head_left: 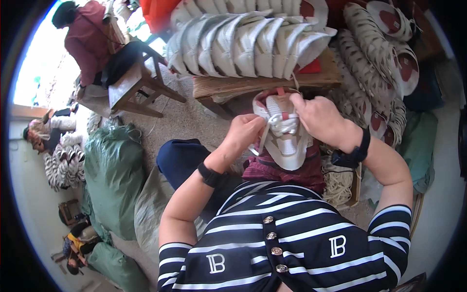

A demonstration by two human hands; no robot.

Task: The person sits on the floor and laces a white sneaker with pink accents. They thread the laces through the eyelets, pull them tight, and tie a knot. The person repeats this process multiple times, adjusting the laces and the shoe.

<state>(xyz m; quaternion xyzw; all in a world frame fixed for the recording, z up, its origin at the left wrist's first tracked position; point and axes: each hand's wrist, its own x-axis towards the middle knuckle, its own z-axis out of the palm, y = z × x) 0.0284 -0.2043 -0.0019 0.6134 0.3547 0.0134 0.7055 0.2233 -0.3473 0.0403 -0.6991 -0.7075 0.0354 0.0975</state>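
A white and cream sneaker upper (286, 158) with pink inside its collar lies on a maroon cloth (253, 167) over my lap, its toe toward me. White shoelace (281, 118) crosses its tongue in the middle. My left hand (244, 131) is at the upper's left side, thumb and fingers pinched on a lace end that hangs down beside it. On the right, my right hand (321, 119) is closed at the edge of the upper near the collar, thumb and fingers against the eyelet side. Whether it also grips lace is hidden.
A wooden bench (219, 87) ahead carries nested white uppers (243, 46). More stacked uppers (372, 58) stand at right, above a box of cream laces (338, 187). Green sacks (114, 177) lie at left. A person in red (90, 41) sits by a wooden stool (134, 90).
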